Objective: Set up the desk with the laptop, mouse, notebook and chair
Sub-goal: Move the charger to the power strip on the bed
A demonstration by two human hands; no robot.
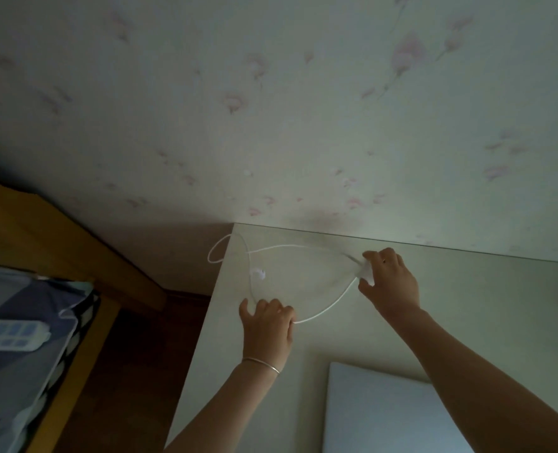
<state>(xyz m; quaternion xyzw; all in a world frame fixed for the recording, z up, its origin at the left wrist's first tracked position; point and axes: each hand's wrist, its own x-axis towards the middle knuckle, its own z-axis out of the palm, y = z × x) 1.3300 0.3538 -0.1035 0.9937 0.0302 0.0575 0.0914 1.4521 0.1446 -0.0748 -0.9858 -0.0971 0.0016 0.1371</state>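
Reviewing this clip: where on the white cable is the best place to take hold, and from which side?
Probably the free arc of the white cable between the left hand and the right hand, which grips the white adapter block. That stretch lies flat and unobstructed on the desk, so pinch it from above. The loop over the desk's left edge is a harder reach.

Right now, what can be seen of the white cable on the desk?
The white cable is thin, smooth and looks plastic-coated. It lies in loose curves on the pale desk, one loop hanging over the desk's far left edge. The left hand holds one stretch; the right hand grips a blurred white block at its end. A small white piece sits along it near the left edge.
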